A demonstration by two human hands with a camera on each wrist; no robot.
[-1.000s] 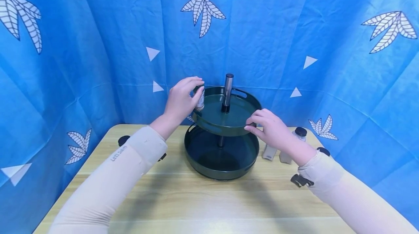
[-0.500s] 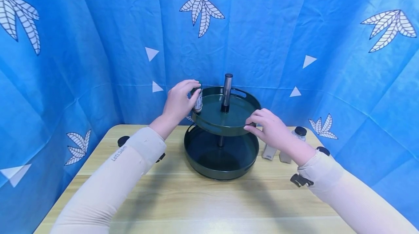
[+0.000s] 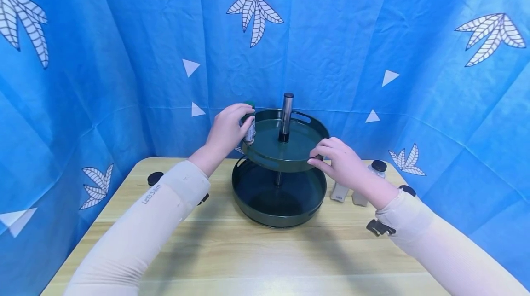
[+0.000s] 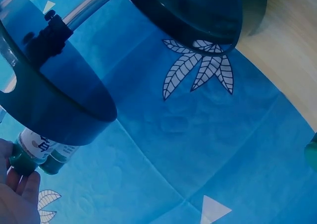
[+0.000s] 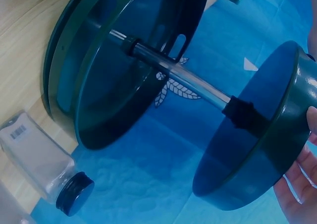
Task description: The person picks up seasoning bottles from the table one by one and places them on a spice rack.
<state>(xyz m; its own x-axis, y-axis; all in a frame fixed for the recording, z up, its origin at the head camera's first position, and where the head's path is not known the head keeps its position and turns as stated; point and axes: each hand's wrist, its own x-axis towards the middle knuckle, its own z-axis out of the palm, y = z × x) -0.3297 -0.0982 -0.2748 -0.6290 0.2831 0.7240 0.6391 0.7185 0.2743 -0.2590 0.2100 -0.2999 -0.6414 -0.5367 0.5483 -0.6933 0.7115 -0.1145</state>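
A dark green two-tier round tray stand, with its upper tray (image 3: 285,165) and lower tray (image 3: 279,220) on a metal post, stands mid-table. My left hand (image 3: 227,125) pinches the green cap of a small labelled spice jar (image 3: 250,136) at the left side of the upper tray. In the left wrist view a second green-capped jar (image 4: 55,159) is right beside the held jar (image 4: 35,143); the tray wall hides their lower parts. My right hand (image 3: 341,162) grips the upper tray's front right rim between thumb and fingers.
Behind my right forearm are clear bottles (image 3: 340,191), one with a black cap (image 3: 378,165). A black lid (image 3: 155,178) shows past my left sleeve. In the left wrist view a green cap (image 4: 311,153) is at the right edge. Blue curtain (image 3: 331,56) surrounds the wooden table (image 3: 265,259).
My left hand and the spice jar have shifted slightly down and left along the upper tray's edge. My right hand keeps its grip on the rim, almost still.
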